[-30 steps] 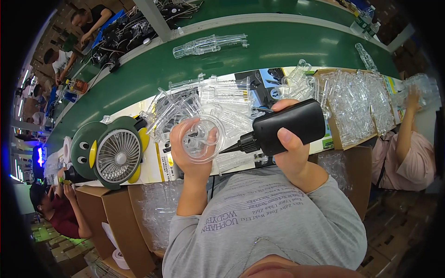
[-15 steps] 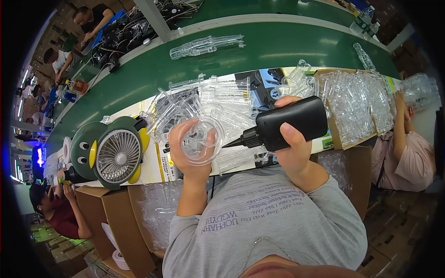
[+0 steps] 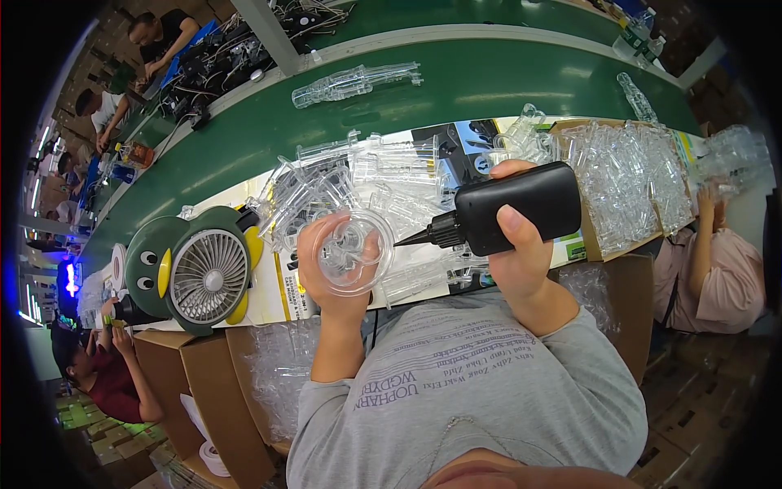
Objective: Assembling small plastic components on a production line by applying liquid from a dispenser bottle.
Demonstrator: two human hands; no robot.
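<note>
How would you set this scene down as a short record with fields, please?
Left hand: holds a clear round piece
Right hand: grips a black bottle
Nozzle: points left, toward the round piece; contact unclear
Beyond the hands: pile of clear plastic parts
To the left: green penguin-shaped fan
To the right: cardboard box full of clear parts
Farther off: single clear part lying on a green surface

The fan (image 3: 210, 277) sits left of the pile of parts (image 3: 391, 169). A box (image 3: 594, 234) full of parts is on the right. Behind the pile, one long part (image 3: 350, 84) lies on the surface (image 3: 521, 77). The bottle (image 3: 521, 205) in the right hand (image 3: 523, 265) is right of the cup piece (image 3: 358, 259) in the left hand (image 3: 336, 303).
</note>
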